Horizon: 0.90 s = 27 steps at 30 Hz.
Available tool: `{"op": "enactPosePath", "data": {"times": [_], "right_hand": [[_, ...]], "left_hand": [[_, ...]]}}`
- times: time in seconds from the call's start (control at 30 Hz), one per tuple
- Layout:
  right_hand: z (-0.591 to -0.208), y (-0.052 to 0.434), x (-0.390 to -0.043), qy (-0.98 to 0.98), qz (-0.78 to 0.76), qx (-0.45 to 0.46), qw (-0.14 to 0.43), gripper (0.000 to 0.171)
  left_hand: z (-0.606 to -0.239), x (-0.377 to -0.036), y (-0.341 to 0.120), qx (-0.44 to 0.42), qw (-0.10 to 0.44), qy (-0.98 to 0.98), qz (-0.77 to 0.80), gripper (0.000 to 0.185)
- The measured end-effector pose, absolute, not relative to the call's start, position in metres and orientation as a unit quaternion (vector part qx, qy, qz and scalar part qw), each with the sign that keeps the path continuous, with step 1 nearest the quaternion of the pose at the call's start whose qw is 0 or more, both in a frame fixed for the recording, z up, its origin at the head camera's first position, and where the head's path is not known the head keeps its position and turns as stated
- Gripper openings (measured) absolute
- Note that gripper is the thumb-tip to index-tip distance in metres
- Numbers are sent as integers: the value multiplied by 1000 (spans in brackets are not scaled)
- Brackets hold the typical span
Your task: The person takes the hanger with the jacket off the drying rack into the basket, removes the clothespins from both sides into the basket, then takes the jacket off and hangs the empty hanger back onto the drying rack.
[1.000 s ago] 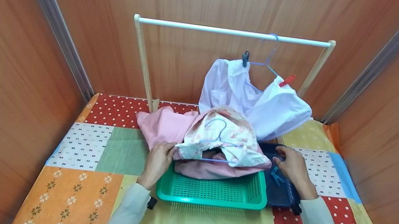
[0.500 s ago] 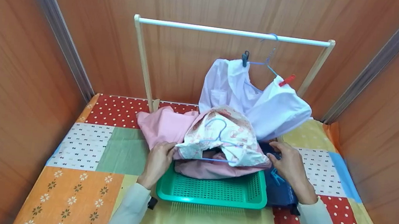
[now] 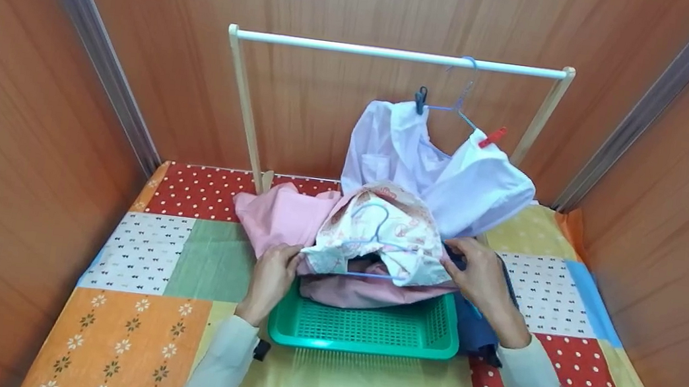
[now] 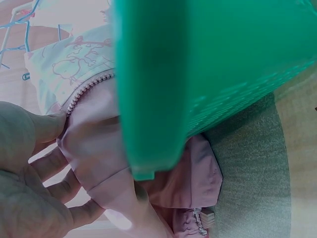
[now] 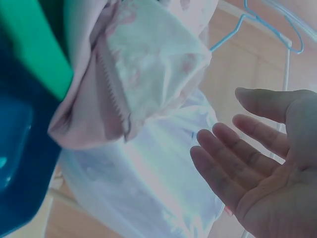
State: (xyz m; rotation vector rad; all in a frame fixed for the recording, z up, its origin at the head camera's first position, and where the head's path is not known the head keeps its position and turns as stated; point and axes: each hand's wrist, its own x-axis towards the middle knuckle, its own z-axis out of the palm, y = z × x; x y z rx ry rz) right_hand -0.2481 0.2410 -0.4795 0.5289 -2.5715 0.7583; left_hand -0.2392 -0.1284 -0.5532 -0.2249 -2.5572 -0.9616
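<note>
Wood-panelled walls close in a counter [image 3: 136,259] under a patchwork cloth. The left hand [image 3: 270,277] rests against the pink garment [image 3: 288,216] at the left rim of the green basket [image 3: 366,333]; in the left wrist view its fingers [image 4: 47,166] lie loosely bent along the pink cloth, touching it, with no clear pinch. The right hand [image 3: 480,278] is at the right edge of the floral garment [image 3: 392,236], just beside it; in the right wrist view its fingers [image 5: 233,163] are spread and straight, holding nothing.

The floral garment lies on top of the pink one, heaped in the far end of the basket, with a blue hanger [image 3: 374,224] threaded through it. A dark blue tray [image 3: 474,324] sits just right of the basket, partly under the right hand.

Behind the heap stands a rack [image 3: 396,54]. From it a white shirt [image 3: 447,174] hangs on another hanger [image 3: 460,95], clipped with a dark peg [image 3: 421,99] and a red peg [image 3: 492,137].
</note>
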Motion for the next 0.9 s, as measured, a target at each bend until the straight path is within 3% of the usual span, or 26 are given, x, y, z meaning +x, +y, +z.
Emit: {"op": "enactPosePath", "data": {"times": [0.9], "right_hand": [[-496,198,-264,-919,265,246,159,29]], "left_hand": [[-552,-239,-128,-81,203,-914,-341,17]]}}
